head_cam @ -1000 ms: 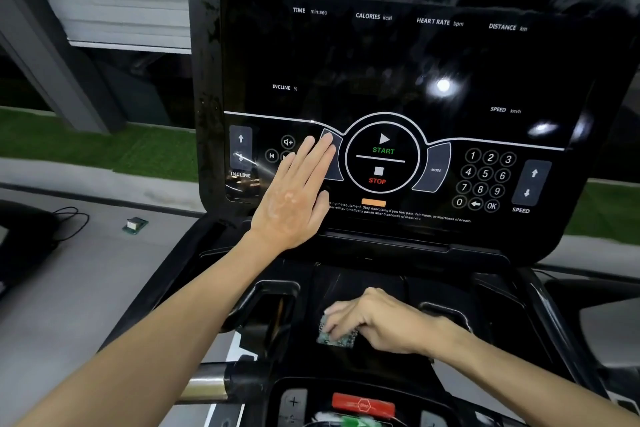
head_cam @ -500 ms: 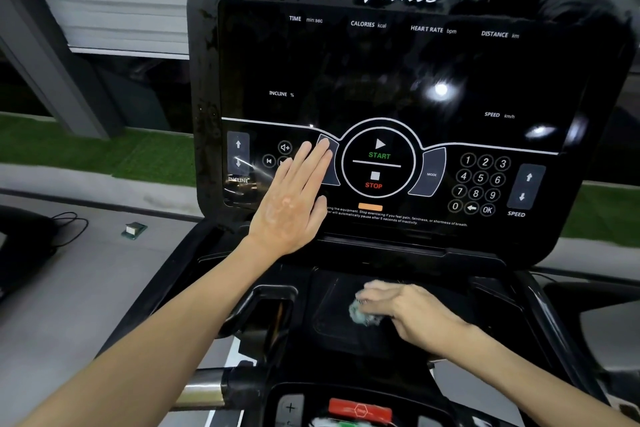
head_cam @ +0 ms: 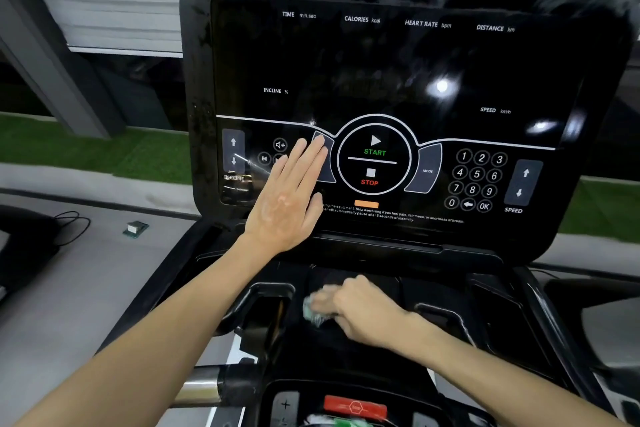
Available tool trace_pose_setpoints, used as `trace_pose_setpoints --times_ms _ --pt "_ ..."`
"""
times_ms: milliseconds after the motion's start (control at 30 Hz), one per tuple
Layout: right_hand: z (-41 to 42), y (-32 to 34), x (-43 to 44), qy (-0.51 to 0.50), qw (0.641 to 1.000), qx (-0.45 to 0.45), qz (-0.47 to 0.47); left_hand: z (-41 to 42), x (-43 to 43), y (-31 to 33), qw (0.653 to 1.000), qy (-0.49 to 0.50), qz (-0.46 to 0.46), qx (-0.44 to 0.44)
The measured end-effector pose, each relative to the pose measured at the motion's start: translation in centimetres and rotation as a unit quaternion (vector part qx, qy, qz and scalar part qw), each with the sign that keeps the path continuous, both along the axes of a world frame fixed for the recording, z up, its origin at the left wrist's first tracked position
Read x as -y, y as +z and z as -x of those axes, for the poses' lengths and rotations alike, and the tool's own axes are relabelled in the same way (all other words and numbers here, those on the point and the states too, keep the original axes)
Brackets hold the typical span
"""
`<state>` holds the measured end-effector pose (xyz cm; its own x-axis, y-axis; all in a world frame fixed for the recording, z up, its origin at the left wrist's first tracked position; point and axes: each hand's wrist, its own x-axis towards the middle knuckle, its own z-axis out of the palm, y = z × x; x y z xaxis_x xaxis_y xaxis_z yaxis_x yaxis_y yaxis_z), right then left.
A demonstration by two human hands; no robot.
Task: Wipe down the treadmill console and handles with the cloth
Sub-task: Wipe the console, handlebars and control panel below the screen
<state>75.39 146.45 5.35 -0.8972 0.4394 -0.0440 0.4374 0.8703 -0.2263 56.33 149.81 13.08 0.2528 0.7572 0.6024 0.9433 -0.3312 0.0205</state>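
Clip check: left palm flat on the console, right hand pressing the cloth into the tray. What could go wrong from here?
1. The left hand lies flat on the console control strip, fingertips just beside START; a slide might trigger a button.
2. That bare palm could smear the wet streaks near the INCLINE arrows.
3. The right hand grips a small wadded cloth, which may miss corners of the tray.

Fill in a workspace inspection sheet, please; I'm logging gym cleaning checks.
Surface: console, glossy black, wet-looking streaks along top and left edges.
Job's things: cloth bunched on the tray below the console.
Clutter: small box on the floor, left.
Hands: left hand flat on the console beside START; right hand grips the cloth.
Cables: black cable looped on the floor, far left.
Surroundings: green turf strip and grey post behind.
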Motion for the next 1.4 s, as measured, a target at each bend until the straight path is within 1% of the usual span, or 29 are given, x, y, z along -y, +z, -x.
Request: trace_pose_setpoints --times_ms 100,167,267,400,500,533,600,700,833,867,933,1000,1033,1067,1100,1133,1200,1233,1300,1333,1367,1400 --pt "-1.1 0.4 0.7 0.016 0.990 -0.051 0.128 0.0 0.0 0.1 1.000 0.000 -0.004 -0.002" --pt "-2.1 0.5 0.7 0.014 0.983 -0.062 0.173 0.0 0.1 0.1 1.000 -0.002 -0.004 -0.001" --pt "-4.3 0.7 0.2 0.005 0.981 -0.067 0.182 0.0 0.0 0.1 1.000 -0.001 -0.004 0.001" --pt "-8.4 1.3 -0.1 -0.026 0.983 -0.036 0.178 0.0 0.0 0.0 1.000 -0.001 0.001 0.002" --pt "-9.3 1.9 -0.2 -0.036 0.984 -0.010 0.175 0.0 0.0 0.0 1.000 0.001 0.003 -0.002" --pt "-9.2 2.1 -0.1 -0.044 0.983 -0.015 0.178 0.0 0.0 0.0 1.000 0.001 0.003 -0.003" --pt "-8.7 2.5 0.1 -0.081 0.973 -0.063 0.205 0.0 0.0 0.1 1.000 0.003 0.005 -0.002" --pt "-8.0 3.1 0.7 -0.186 0.927 -0.154 0.285 -0.1 0.1 0.2 1.000 0.003 0.006 0.003" --pt "-7.5 3.4 1.3 -0.296 0.864 -0.228 0.338 -0.3 0.3 0.5 1.000 -0.007 0.014 0.013" --pt "-7.5 3.5 1.3 -0.314 0.840 -0.251 0.364 -0.6 0.4 0.6 1.000 -0.020 0.014 0.016" --pt "-7.5 4.1 1.4 -0.340 0.782 -0.305 0.424 -2.0 0.8 0.8 0.998 -0.061 0.013 0.003" --pt "-7.6 4.5 1.5 -0.367 0.731 -0.332 0.469 -3.9 0.8 0.7 0.995 -0.097 0.014 -0.016" --pt "-7.6 4.7 1.6 -0.379 0.718 -0.332 0.480 -4.9 0.8 0.5 0.994 -0.108 0.015 -0.021" --pt "-7.7 4.7 1.6 -0.386 0.715 -0.331 0.480 -5.7 0.6 0.3 0.993 -0.113 0.017 -0.025" --pt "-7.8 4.6 1.6 -0.386 0.729 -0.325 0.463 -6.2 0.5 0.0 0.993 -0.114 0.020 -0.033" --pt "-7.9 4.6 1.5 -0.378 0.761 -0.314 0.424 -6.6 0.4 -0.2 0.993 -0.112 0.022 -0.044" --pt "-7.8 4.5 1.4 -0.366 0.842 -0.256 0.303 -6.9 0.1 -0.6 0.991 -0.105 0.026 -0.073" --pt "-7.5 4.5 1.4 -0.358 0.874 -0.220 0.245 -6.9 0.1 -0.7 0.990 -0.105 0.028 -0.084" --pt "-6.5 4.3 1.4 -0.310 0.928 -0.142 0.150 -6.8 0.1 -0.9 0.990 -0.110 0.029 -0.087" --pt "-5.8 4.2 1.4 -0.280 0.950 -0.093 0.106 -6.8 0.1 -0.9 0.990 -0.112 0.030 -0.083" --pt "-5.2 4.0 1.5 -0.257 0.963 -0.043 0.062 -6.7 0.1 -0.9 0.990 -0.113 0.032 -0.080" --pt "-4.7 3.9 1.6 -0.243 0.969 -0.004 0.030 -6.6 0.1 -0.9 0.990 -0.116 0.033 -0.077"
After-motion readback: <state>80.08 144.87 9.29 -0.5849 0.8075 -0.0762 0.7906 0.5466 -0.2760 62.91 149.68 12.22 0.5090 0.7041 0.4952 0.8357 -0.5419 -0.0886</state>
